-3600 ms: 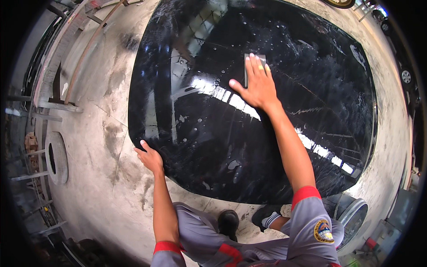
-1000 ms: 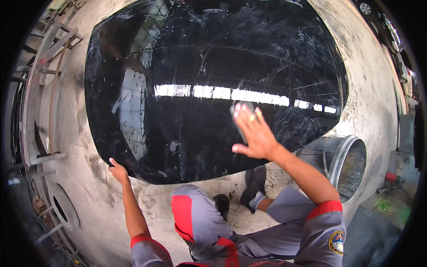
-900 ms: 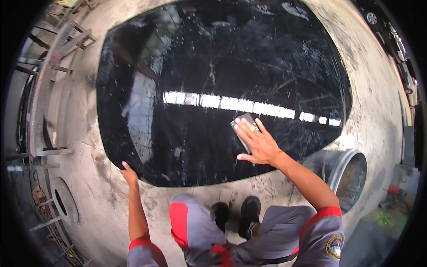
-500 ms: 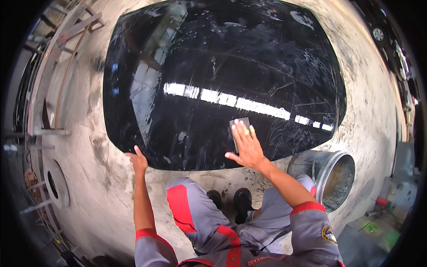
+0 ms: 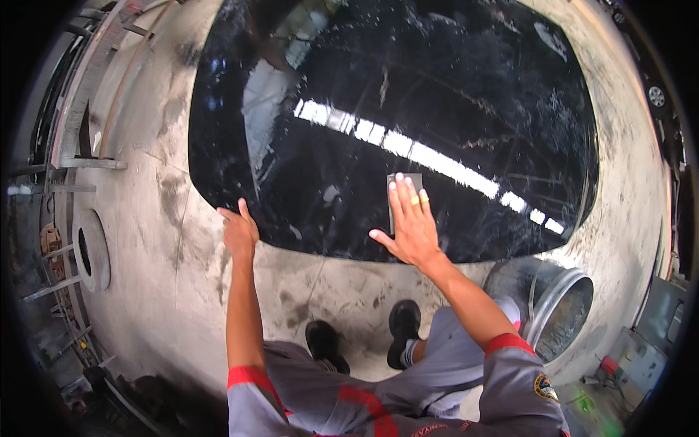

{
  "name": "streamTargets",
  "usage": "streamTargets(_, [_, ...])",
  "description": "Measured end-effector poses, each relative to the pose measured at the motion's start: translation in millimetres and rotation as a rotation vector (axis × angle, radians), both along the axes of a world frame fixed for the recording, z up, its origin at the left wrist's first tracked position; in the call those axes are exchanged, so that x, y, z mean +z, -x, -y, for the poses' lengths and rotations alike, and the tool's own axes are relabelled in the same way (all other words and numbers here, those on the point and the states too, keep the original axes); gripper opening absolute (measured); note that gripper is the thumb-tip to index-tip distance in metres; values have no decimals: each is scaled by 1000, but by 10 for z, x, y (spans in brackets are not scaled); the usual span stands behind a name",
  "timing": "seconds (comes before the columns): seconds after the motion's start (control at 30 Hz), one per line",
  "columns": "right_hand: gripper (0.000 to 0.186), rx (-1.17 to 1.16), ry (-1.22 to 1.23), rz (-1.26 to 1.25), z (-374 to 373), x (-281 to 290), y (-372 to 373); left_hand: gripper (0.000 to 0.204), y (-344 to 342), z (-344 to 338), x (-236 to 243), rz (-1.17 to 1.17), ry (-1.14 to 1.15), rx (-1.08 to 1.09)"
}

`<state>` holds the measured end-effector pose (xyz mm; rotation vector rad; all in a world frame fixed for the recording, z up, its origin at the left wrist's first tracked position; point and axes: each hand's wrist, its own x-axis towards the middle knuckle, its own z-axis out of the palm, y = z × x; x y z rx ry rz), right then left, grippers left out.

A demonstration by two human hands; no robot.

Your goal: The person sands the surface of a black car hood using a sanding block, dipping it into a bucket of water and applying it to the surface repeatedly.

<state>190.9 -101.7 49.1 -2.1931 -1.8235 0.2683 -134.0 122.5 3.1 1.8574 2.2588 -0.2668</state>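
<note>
- Floor [image 5: 149,255]: pale, stained, around everything.
- Black panel [image 5: 437,124]: broad, glossy, scuffed and streaked; a white strip of light reflects across it.
- Metal drum [image 5: 537,309]: on its side, near right, just beside the panel.
- Tyre [image 5: 101,251]: far to the left.
- Right hand [image 5: 415,229]: palm down, grip flat, fingers slightly apart.
- Left hand [image 5: 240,231]: at panel's near left edge; cannot tell whether its grip closes underneath.
- Grey pad [image 5: 416,179]: under right fingers, on panel's near part.
</note>
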Motion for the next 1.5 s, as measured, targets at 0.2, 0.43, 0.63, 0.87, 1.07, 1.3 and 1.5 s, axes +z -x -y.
streamTargets(0.2, [98,-211,-201,151,-1166,40,-497,95,-191,-65,2,192,-57,10])
streamTargets(0.43, [107,-41,1,50,-283,-53,840,105,212,105,-63,259,53,-120])
streamTargets(0.63, [97,-318,-251,225,-1257,22,194,117,-75,65,78,260,132,-142])
streamTargets(0.87, [103,-57,-93,-14,-684,-82,1281,127,333,-48,6,336,128,1])
streamTargets(1.07, [95,-304,-175,245,-1301,7,82,127,-52,128,-135,384,110,-116])
streamTargets(1.3, [111,37,11,81,-607,18,1059,127,144,-96,-103,455,68,96])
streamTargets(1.5, [102,-277,-143,206,-978,-34,241,139,-167,2,-188,818,96,329])
